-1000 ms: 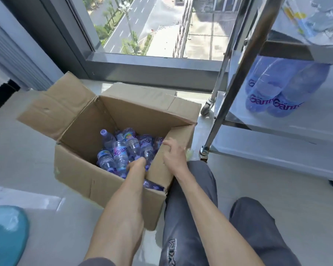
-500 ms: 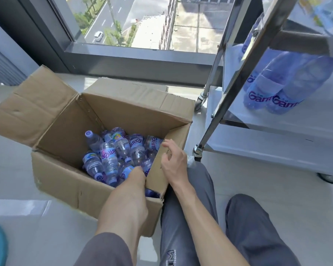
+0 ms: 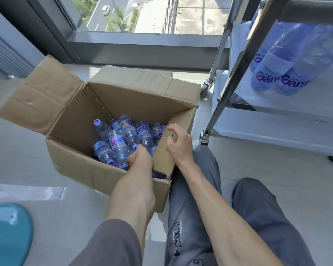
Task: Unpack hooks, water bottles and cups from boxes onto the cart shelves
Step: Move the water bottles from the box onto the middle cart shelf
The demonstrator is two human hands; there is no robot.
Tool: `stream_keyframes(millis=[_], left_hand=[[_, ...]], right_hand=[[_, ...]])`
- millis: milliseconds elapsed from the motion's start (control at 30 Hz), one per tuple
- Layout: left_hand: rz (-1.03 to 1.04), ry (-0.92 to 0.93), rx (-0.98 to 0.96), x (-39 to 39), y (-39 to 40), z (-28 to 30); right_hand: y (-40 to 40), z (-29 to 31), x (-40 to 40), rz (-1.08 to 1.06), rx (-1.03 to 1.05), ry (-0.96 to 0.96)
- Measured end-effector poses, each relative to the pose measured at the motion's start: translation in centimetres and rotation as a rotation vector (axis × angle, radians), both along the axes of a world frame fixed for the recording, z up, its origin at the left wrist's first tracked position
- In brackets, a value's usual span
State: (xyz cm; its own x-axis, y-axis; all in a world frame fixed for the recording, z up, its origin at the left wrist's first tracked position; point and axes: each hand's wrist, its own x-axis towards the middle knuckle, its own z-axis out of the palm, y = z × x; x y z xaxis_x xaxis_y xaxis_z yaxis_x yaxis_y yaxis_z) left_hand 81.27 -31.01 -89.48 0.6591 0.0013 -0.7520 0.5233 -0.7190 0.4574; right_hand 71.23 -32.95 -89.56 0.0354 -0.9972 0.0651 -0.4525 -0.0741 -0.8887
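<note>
An open cardboard box (image 3: 79,116) stands on the floor in front of me, holding several clear water bottles (image 3: 119,143) with purple labels and caps. My left hand (image 3: 140,160) reaches down into the box among the bottles; its fingers curl out of sight, so a grip does not show. My right hand (image 3: 179,144) hovers just off the box's right flap, fingers loosely curled and holding nothing. At the right stands the steel cart (image 3: 231,77), where more water bottles (image 3: 277,73) lie on the middle shelf.
The cart's lower shelf (image 3: 277,121) is white and bare where visible. A caster (image 3: 205,89) sits near the box's far corner. A teal round seat (image 3: 6,233) is at lower left. A floor-level window (image 3: 142,14) runs behind the box. My knees are at lower right.
My right hand has lifted off the box's right flap and its fingers have spread. My left hand has stayed down among the bottles. My view has shifted closer to the box.
</note>
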Motion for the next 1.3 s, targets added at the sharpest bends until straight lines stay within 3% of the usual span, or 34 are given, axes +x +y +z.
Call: stream_keyframes(millis=[167, 300, 533, 667, 900, 1067, 1167, 1233, 1300], left_hand=[[-0.015, -0.09, -0.05, 2.4, 0.8, 0.7], [-0.363, -0.345, 0.043, 4.1, 0.7, 1.7], [-0.828, -0.609, -0.084, 5.1, -0.9, 9.8], [-0.837, -0.812, -0.21, 3.6, -0.2, 15.8], [-0.948, -0.757, -0.537, -1.8, 2.8, 22.9], [-0.86, -0.769, -0.535, -8.6, 3.6, 23.3], [-0.852, -0.731, -0.569, -11.7, 4.2, 23.0], [-0.881, -0.613, -0.725, -13.1, 4.8, 22.7], [-0.905, -0.383, -0.926, -14.1, 5.5, 22.3]], right_hand=[[-0.2, 0.6, -0.8, 0.033, 0.16, -0.051], [-1.6, 2.1, -2.1, 0.037, 0.376, -0.284], [-1.8, 5.6, -5.8, 0.196, 0.237, -0.271], [-1.6, 9.0, -8.2, 0.29, 0.201, -0.277], [1.0, 11.9, -10.5, 0.386, 0.126, -0.325], [3.5, 11.9, -13.5, 0.308, -0.014, -0.264], [4.2, 11.4, -15.7, 0.138, -0.074, -0.348], [5.0, 11.4, -16.9, 0.036, -0.085, -0.47], [5.7, 11.3, -17.8, -0.038, -0.089, -0.613]])
